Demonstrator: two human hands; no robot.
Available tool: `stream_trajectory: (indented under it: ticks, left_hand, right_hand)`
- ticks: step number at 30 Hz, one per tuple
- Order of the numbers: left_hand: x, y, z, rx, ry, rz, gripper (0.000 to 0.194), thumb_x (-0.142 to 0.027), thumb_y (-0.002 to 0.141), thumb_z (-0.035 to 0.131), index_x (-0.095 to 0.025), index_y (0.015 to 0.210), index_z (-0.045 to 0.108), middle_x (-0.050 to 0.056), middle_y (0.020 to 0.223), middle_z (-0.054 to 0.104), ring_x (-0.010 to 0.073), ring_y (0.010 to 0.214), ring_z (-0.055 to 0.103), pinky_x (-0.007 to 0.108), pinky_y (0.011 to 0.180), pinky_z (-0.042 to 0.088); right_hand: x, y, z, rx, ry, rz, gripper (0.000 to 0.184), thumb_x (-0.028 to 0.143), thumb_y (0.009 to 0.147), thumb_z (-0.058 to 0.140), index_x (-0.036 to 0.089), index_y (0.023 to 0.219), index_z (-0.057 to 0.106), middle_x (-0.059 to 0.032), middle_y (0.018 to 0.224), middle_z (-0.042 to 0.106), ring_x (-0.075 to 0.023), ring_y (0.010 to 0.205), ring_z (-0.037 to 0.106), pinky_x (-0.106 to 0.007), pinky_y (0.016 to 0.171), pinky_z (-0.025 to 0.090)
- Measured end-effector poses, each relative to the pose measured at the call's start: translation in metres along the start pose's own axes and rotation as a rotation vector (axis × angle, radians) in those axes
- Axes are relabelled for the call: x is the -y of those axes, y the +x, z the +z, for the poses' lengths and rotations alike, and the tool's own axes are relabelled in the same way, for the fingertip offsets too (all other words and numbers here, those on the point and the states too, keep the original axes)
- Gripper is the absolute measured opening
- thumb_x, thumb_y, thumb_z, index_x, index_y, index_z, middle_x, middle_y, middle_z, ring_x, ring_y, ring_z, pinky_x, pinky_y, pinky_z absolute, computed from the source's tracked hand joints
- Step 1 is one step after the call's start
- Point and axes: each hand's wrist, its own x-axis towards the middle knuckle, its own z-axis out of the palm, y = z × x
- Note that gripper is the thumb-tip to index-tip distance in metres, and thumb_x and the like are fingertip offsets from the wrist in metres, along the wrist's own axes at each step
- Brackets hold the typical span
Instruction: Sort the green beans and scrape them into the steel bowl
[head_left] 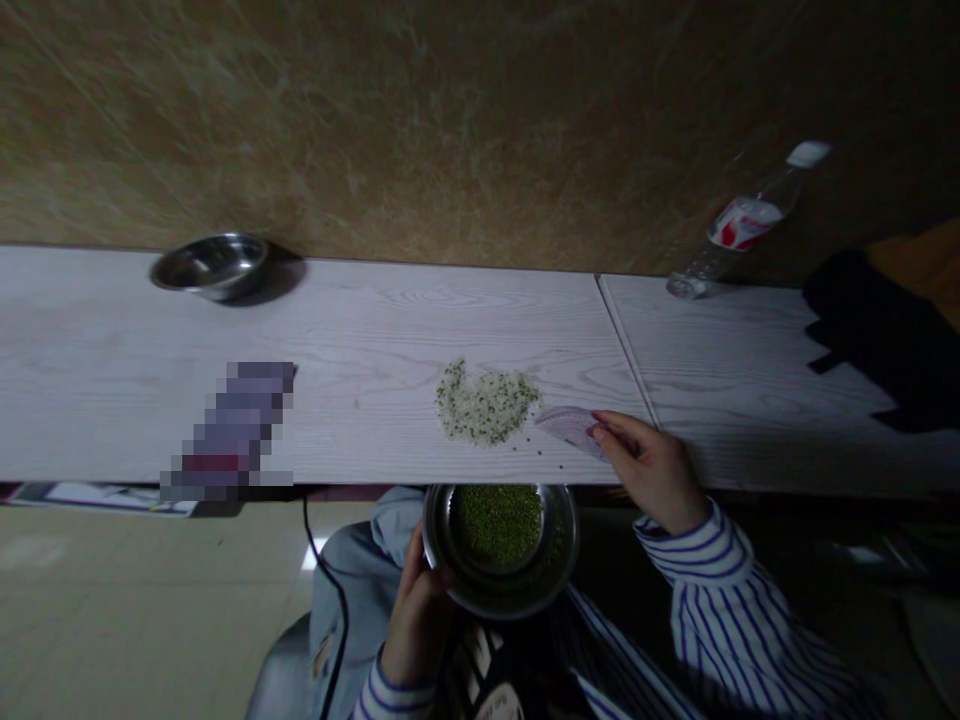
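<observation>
My left hand (417, 610) grips the rim of a steel bowl (556, 570) held just below the table's front edge; green beans (499, 522) lie inside it. My right hand (651, 468) rests on the table and pinches a small pale card (568, 424), its edge set against the tabletop. Left of the card lies a pile of mixed white grains and green beans (484, 404). A few loose beans are scattered between the pile and the card.
The white wood-grain table (375, 320) runs along a brown wall. An empty steel bowl (211, 264) sits at the back left, a plastic water bottle (742, 222) at the back right, dark clothing (885, 340) at the far right. A blurred-out object (232, 430) lies front left.
</observation>
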Motion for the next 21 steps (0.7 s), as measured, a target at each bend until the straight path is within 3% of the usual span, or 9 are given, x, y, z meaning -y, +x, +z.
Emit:
stream_trajectory:
  ticks: [9, 13, 21]
  left_hand:
    - [-0.003, 0.002, 0.001, -0.056, -0.004, 0.0, 0.067, -0.022, 0.068, 0.072, -0.029, 0.135, 0.063, 0.009, 0.128, 0.07, 0.0357, 0.121, 0.058, 0.045, 0.097, 0.048]
    - [-0.004, 0.002, 0.001, -0.076, 0.005, -0.001, 0.066, -0.02, 0.068, 0.071, -0.03, 0.132, 0.065, 0.007, 0.119, 0.073, 0.0338, 0.115, 0.062, 0.043, 0.094, 0.05]
    - [-0.006, 0.001, 0.003, -0.055, 0.001, 0.003, 0.062, -0.018, 0.072, 0.069, -0.028, 0.132, 0.065, 0.007, 0.122, 0.072, 0.0318, 0.114, 0.063, 0.04, 0.089, 0.053]
  right_hand:
    - [-0.015, 0.016, -0.002, -0.084, -0.018, 0.006, 0.033, 0.038, 0.085, 0.062, 0.017, 0.106, 0.077, -0.0116, 0.097, 0.08, -0.0266, 0.088, 0.076, -0.039, 0.078, 0.062]
    - [-0.008, 0.02, 0.005, -0.055, 0.019, -0.015, 0.032, 0.037, 0.084, 0.062, 0.017, 0.105, 0.077, -0.0116, 0.097, 0.08, -0.0264, 0.087, 0.077, -0.039, 0.079, 0.062]
    - [0.002, 0.017, 0.002, -0.016, 0.015, -0.035, 0.031, 0.037, 0.084, 0.063, 0.017, 0.102, 0.078, -0.0114, 0.097, 0.08, -0.025, 0.083, 0.076, -0.036, 0.073, 0.062]
